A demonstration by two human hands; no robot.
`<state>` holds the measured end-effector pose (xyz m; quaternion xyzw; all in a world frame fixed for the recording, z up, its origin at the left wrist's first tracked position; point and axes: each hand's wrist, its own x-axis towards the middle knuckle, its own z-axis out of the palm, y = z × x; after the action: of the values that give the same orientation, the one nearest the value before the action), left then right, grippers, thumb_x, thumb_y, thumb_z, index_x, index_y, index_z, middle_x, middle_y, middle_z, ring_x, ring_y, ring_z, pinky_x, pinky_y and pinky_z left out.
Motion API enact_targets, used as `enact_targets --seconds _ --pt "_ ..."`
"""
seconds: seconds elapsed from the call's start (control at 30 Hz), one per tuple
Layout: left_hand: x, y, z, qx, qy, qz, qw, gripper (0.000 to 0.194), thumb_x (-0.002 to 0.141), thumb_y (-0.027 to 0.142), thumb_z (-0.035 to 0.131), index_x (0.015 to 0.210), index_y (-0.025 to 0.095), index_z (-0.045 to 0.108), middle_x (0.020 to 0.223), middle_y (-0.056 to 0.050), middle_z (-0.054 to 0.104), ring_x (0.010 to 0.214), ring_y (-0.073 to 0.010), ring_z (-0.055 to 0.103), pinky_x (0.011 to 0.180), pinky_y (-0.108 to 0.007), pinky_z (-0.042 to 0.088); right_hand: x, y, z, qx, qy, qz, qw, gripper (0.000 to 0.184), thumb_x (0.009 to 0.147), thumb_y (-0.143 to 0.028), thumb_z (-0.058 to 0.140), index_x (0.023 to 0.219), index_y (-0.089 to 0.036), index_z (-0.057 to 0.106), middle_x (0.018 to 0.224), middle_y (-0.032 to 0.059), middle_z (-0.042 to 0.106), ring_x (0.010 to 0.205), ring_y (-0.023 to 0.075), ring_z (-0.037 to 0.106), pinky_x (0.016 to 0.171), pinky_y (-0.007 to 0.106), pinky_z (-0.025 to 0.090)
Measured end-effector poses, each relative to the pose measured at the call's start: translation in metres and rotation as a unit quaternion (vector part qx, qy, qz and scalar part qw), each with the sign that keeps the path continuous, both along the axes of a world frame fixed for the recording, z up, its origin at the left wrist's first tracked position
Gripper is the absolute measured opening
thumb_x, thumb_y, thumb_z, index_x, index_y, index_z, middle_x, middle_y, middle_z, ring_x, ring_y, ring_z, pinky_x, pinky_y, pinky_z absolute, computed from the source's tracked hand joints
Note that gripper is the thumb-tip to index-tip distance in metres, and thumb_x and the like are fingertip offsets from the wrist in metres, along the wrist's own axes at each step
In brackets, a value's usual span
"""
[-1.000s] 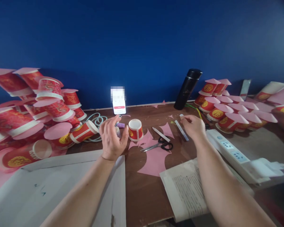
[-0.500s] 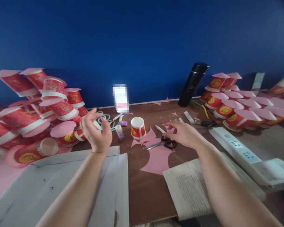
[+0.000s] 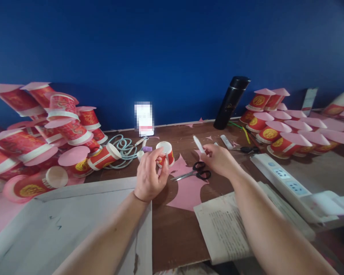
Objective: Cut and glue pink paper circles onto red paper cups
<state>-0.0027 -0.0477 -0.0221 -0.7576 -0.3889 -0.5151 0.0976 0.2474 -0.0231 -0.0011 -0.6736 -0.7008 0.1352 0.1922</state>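
Observation:
My left hand [image 3: 151, 173] reaches over the near left side of a small red and white paper cup [image 3: 170, 156]. Its thumb and index finger are apart, overlapping the cup in view; whether they touch it I cannot tell. In my right hand [image 3: 220, 159] is a slim white pen-like stick [image 3: 197, 144], its tapered end pointing up and left. Black-handled scissors [image 3: 200, 171] rest on a cut pink paper sheet [image 3: 186, 194] below and between the hands. A small bottle [image 3: 140, 155] is mostly hidden behind my left hand.
Red paper cups with pink tops [image 3: 71, 130] pile up at left, with more cups [image 3: 292, 145] at right. A black flask [image 3: 232, 103] leans on the blue wall. A power strip [image 3: 283, 187], folded newspaper [image 3: 223, 229], white board [image 3: 74, 229] and coiled cable [image 3: 123, 147] lie about.
My left hand has moved right, from beside the cable to the paper cup; another red cup lies uncovered at left. My right hand has picked up the white pen-like stick from the table.

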Motion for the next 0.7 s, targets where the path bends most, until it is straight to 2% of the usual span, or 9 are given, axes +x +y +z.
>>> enact_targets --seconds 0.1,0.23,0.3,0.4,0.47,0.53,0.7 --pt "0.011 0.000 -0.005 -0.050 -0.015 0.023 0.998 0.055 0.085 0.027 0.060 0.135 0.013 0.042 0.118 -0.015 0.059 0.108 -0.0250 0.057 0.095 -0.040 0.046 0.002 0.000 0.006 0.023 0.031 -0.012 0.999 0.024 0.083 -0.034 0.050 0.092 -0.021 0.067 0.081 0.0033 0.068 0.074 0.0183 0.061 0.064 0.028 0.040" --pt "0.020 0.005 -0.008 -0.056 -0.005 0.051 0.997 0.071 0.083 0.039 0.063 0.142 0.011 0.033 0.135 -0.022 0.046 0.130 -0.0314 0.041 0.108 -0.048 0.035 0.001 -0.005 0.011 0.012 0.078 0.030 0.996 0.023 0.083 -0.025 0.046 0.089 -0.024 0.068 0.085 -0.0002 0.070 0.077 0.0157 0.063 0.068 0.026 0.043" --pt "0.023 0.007 -0.008 -0.057 0.005 0.063 0.996 0.075 0.083 0.041 0.063 0.144 0.010 0.029 0.138 -0.023 0.042 0.133 -0.0325 0.037 0.109 -0.051 0.031 0.001 -0.008 0.013 -0.025 0.088 0.080 0.993 0.023 0.083 -0.026 0.046 0.092 -0.025 0.068 0.088 -0.0005 0.071 0.078 0.0157 0.064 0.069 0.026 0.043" --pt "0.027 0.009 -0.008 -0.079 0.012 0.082 0.993 0.081 0.082 0.042 0.063 0.146 0.012 0.024 0.142 -0.024 0.038 0.136 -0.0347 0.033 0.110 -0.055 0.028 0.003 -0.014 0.014 -0.104 0.004 0.145 0.984 0.018 0.080 -0.032 0.055 0.091 -0.026 0.067 0.085 0.0002 0.072 0.076 0.0177 0.064 0.063 0.027 0.040" --pt "0.030 0.011 -0.008 -0.098 0.010 0.096 0.990 0.083 0.081 0.040 0.064 0.147 0.012 0.021 0.144 -0.025 0.036 0.136 -0.0359 0.031 0.109 -0.057 0.028 0.004 -0.016 0.012 -0.132 -0.059 0.147 0.978 0.020 0.073 -0.032 0.063 0.092 -0.027 0.066 0.084 0.0003 0.072 0.075 0.0189 0.063 0.059 0.027 0.037" --pt "0.033 0.014 -0.009 -0.114 0.007 0.106 0.988 0.084 0.080 0.036 0.064 0.147 0.013 0.019 0.145 -0.025 0.034 0.137 -0.0370 0.030 0.108 -0.058 0.029 0.004 -0.016 0.009 -0.140 -0.081 0.134 0.978 0.026 0.069 -0.031 0.065 0.095 -0.027 0.066 0.083 0.0003 0.071 0.072 0.0192 0.062 0.056 0.027 0.035" --pt "0.036 0.021 -0.012 -0.154 -0.011 0.101 0.983 0.083 0.077 0.025 0.065 0.146 0.011 0.020 0.142 -0.026 0.037 0.134 -0.0376 0.034 0.106 -0.058 0.033 0.004 -0.013 0.003 -0.129 -0.098 0.103 0.981 0.027 0.071 -0.034 0.063 0.097 -0.027 0.065 0.086 0.0023 0.071 0.076 0.0211 0.063 0.056 0.028 0.035"
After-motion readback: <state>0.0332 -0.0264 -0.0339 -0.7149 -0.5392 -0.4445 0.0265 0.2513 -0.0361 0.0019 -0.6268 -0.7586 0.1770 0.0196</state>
